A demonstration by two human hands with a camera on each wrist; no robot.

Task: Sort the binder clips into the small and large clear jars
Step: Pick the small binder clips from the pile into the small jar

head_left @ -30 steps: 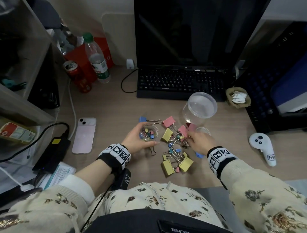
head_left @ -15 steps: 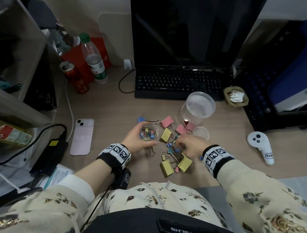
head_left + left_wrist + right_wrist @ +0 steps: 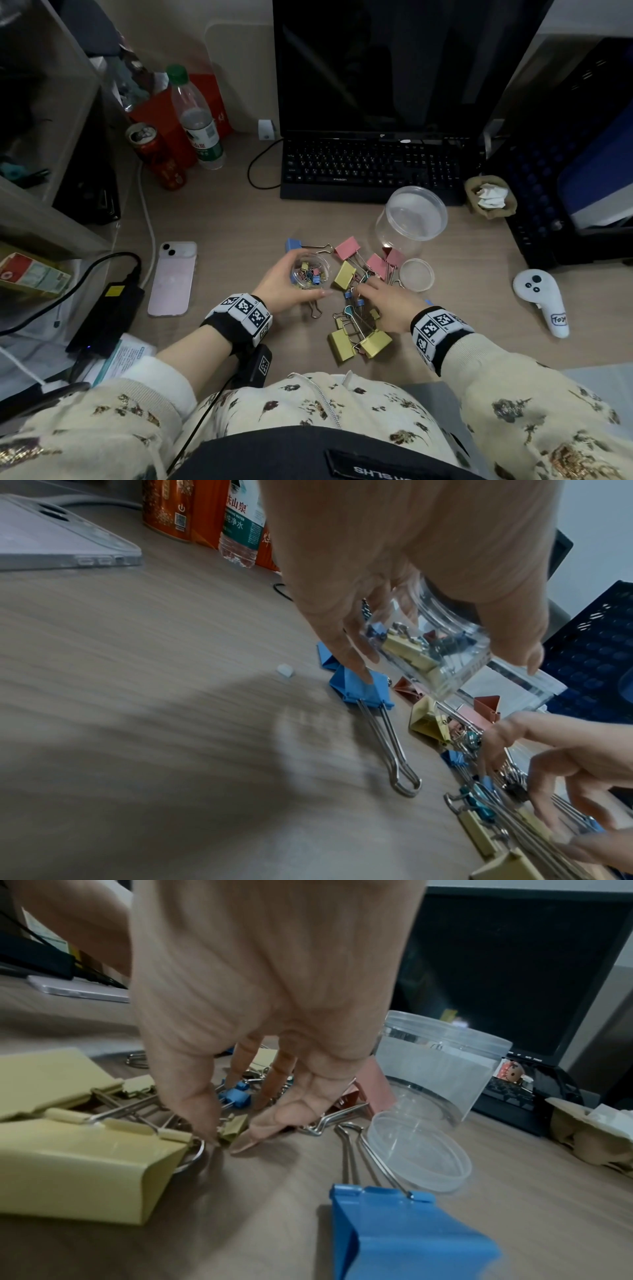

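Note:
My left hand (image 3: 286,286) grips the small clear jar (image 3: 310,272), which holds several small coloured clips (image 3: 411,653) and is tilted just above the desk. The right hand (image 3: 364,291) reaches into the pile of binder clips (image 3: 356,329). In the right wrist view its thumb and a fingertip pinch a small yellow clip (image 3: 236,1125) that lies on the desk. Large yellow clips (image 3: 78,1164), pink clips (image 3: 347,247) and blue clips (image 3: 404,1229) lie around it. The large clear jar (image 3: 411,219) stands open behind the pile, with nothing visible inside.
A clear lid (image 3: 416,275) lies right of the pile. A pink phone (image 3: 173,277) and a power adapter (image 3: 109,315) are to the left, a keyboard (image 3: 370,168) behind, a white controller (image 3: 544,301) to the right. A can (image 3: 154,154) and a bottle (image 3: 197,120) stand at back left.
My right hand has moved left from the pile's right side into its middle, closer to the small jar. The left hand has kept its hold on the jar in place.

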